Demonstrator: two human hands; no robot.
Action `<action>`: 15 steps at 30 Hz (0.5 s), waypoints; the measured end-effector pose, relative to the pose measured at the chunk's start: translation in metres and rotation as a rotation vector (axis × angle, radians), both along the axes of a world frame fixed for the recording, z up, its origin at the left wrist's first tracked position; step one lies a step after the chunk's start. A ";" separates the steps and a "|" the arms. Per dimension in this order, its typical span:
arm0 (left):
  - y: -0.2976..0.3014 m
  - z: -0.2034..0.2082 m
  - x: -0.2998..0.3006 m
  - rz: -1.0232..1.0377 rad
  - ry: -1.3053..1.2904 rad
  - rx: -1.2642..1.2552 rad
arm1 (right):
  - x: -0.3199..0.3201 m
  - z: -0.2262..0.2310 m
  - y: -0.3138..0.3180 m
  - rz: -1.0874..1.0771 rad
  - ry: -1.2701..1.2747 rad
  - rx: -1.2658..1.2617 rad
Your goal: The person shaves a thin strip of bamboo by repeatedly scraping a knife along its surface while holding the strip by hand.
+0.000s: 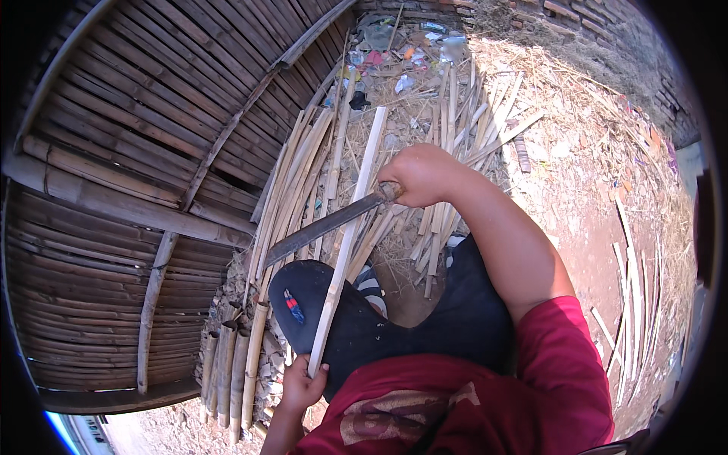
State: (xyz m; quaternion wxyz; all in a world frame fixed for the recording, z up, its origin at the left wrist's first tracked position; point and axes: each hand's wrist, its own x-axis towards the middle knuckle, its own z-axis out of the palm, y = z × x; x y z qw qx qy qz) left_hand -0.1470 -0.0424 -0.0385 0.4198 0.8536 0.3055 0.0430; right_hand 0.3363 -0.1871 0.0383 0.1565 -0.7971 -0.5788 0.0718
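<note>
My left hand [302, 385] grips the near end of a long pale bamboo strip [350, 227] that runs away from me over my dark-clad knee [318, 299]. My right hand [421, 174] is closed around the handle of a large dark knife [326, 224]. Its blade lies across the strip about midway along, pointing down to the left. The far end of the strip reaches into a heap of split bamboo.
A pile of split bamboo slats [447, 121] and dry straw covers the ground ahead. A woven bamboo wall panel [144, 189] stands to the left, with short bamboo posts [227, 364] at its base. More slats [633, 303] lie on bare earth at right. Litter [394, 45] sits at the back.
</note>
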 end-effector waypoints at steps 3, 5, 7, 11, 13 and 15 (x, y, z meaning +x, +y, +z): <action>0.001 -0.001 0.003 -0.001 0.017 0.017 | 0.017 -0.014 0.004 -0.006 0.136 0.001; 0.006 -0.006 -0.001 0.029 0.056 -0.076 | 0.055 -0.041 -0.009 -0.243 0.179 0.095; 0.007 -0.004 0.001 0.050 0.056 -0.119 | 0.058 -0.036 -0.009 -0.329 0.186 0.088; 0.004 -0.003 0.006 0.050 0.023 -0.118 | 0.026 -0.023 -0.004 -0.146 0.125 -0.052; 0.009 -0.009 0.001 0.046 0.048 -0.124 | 0.000 -0.012 0.005 -0.021 0.105 -0.096; 0.008 -0.017 -0.006 0.077 0.017 -0.180 | -0.018 -0.002 0.012 0.100 0.094 -0.153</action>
